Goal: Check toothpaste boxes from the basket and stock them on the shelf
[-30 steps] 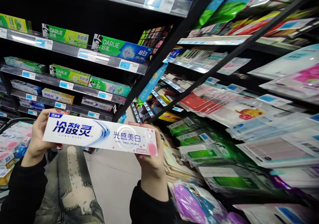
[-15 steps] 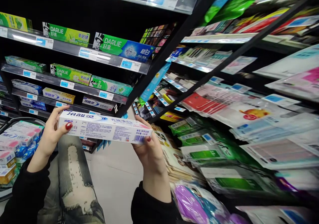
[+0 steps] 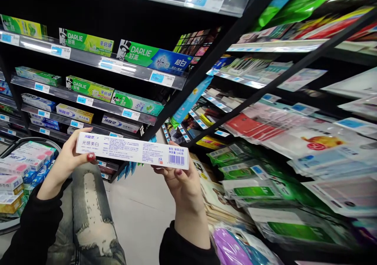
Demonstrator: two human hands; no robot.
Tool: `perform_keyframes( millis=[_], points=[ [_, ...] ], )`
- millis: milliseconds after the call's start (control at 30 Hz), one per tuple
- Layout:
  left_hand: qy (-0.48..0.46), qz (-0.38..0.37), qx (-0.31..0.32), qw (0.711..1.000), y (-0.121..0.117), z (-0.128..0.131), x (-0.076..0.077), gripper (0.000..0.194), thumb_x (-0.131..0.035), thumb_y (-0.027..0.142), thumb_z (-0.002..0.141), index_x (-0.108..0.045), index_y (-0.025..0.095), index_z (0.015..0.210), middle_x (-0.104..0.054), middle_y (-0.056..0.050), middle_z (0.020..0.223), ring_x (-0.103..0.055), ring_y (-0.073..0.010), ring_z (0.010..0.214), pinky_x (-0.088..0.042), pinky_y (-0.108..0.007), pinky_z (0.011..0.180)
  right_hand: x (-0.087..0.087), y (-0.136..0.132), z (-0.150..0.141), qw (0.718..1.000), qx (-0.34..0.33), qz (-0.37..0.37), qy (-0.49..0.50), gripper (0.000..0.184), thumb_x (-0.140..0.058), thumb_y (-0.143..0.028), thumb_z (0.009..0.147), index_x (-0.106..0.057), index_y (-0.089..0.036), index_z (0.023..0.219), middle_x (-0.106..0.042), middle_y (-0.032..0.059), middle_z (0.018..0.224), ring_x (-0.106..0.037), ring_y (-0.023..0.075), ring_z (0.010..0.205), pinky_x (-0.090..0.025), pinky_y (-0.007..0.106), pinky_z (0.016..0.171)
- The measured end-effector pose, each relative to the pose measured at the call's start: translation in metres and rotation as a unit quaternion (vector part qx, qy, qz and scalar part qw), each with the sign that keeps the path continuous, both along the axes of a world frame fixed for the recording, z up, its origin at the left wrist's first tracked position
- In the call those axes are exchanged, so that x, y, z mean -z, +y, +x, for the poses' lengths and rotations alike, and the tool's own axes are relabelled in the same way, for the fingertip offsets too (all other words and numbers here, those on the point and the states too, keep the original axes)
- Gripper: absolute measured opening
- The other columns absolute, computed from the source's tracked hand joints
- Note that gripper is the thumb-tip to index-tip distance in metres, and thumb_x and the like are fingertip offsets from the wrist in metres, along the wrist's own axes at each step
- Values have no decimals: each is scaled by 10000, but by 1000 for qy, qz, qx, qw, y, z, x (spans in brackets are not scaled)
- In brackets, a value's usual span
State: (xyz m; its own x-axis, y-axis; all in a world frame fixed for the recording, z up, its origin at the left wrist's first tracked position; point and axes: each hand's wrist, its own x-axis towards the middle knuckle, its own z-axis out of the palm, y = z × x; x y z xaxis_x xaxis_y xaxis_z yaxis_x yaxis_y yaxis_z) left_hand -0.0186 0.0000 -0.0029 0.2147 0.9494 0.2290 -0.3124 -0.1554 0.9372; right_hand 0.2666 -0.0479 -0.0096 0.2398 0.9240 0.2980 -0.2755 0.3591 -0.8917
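Note:
I hold a long white toothpaste box [image 3: 132,150] level in front of me, its narrow side with small print and a barcode turned toward me. My left hand [image 3: 66,163] is closed on the box's left end, thumb with a red nail on the face. At the right end, my right hand [image 3: 181,180] grips the box from below, fingers curled round the edge near the barcode. Both sleeves are black.
Black shelves [image 3: 97,62] at the left carry green Darlie toothpaste boxes [image 3: 151,56] and price tags. Shelves at the right hold flat packets [image 3: 294,139]. A basket [image 3: 20,170] at the lower left holds several toothpaste boxes. My ripped jeans [image 3: 88,214] and pale floor lie below.
I have rolled the box in both hands from its printed front face to the side with small print and barcode, and raised it slightly.

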Motion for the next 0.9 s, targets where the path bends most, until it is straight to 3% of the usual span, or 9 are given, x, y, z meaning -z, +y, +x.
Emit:
perform_keyframes(
  millis=[100, 200, 300, 433, 667, 900],
  points=[
    [30, 60, -33, 997, -6, 5, -4, 672, -879, 208, 551, -602, 204, 1163, -694, -58, 1075, -689, -211, 934, -596, -252, 721, 11, 11, 1, 997, -22, -17, 78, 565, -862, -407, 593, -688, -277, 1115, -746, 3, 843, -667, 133, 612, -557, 222, 517],
    [106, 143, -73, 981, -17, 13, -7, 525, -835, 155, 599, -643, 197, 1085, -697, -57, 1076, -693, -201, 927, -593, -247, 728, 29, 24, -4, 983, -49, -57, 166, 459, -818, -386, 637, -704, -286, 1070, -760, -21, 889, -680, 119, 678, -582, 216, 600],
    [190, 275, -122, 935, -29, 22, -10, 461, -786, 132, 660, -644, 202, 1093, -696, -54, 1028, -682, -178, 897, -581, -227, 702, 51, 35, -16, 965, -54, -97, 237, 374, -758, -358, 698, -711, -249, 1053, -763, -11, 969, -694, 111, 806, -576, 192, 700],
    [231, 393, -178, 872, -41, 35, -14, 432, -779, 174, 692, -615, 165, 1092, -701, -68, 925, -660, -158, 792, -552, -217, 627, 75, 45, -37, 952, -54, -135, 268, 325, -660, -391, 766, -717, -201, 1023, -746, 40, 1082, -681, 185, 1022, -560, 300, 893],
    [217, 404, -191, 868, -45, 43, -17, 423, -760, 203, 721, -585, 151, 1102, -699, -68, 905, -642, -141, 734, -538, -221, 601, 96, 50, -57, 938, -115, -189, 267, 218, -614, -418, 778, -700, -246, 881, -743, 37, 1069, -630, 245, 1155, -517, 419, 994],
    [222, 386, -193, 874, -45, 41, -16, 419, -759, 240, 728, -578, 189, 1103, -689, -36, 894, -637, -138, 712, -535, -229, 576, 93, 47, -66, 931, -120, -204, 279, 193, -630, -422, 732, -666, -236, 771, -753, 42, 978, -629, 255, 1152, -532, 451, 970]
  ],
)
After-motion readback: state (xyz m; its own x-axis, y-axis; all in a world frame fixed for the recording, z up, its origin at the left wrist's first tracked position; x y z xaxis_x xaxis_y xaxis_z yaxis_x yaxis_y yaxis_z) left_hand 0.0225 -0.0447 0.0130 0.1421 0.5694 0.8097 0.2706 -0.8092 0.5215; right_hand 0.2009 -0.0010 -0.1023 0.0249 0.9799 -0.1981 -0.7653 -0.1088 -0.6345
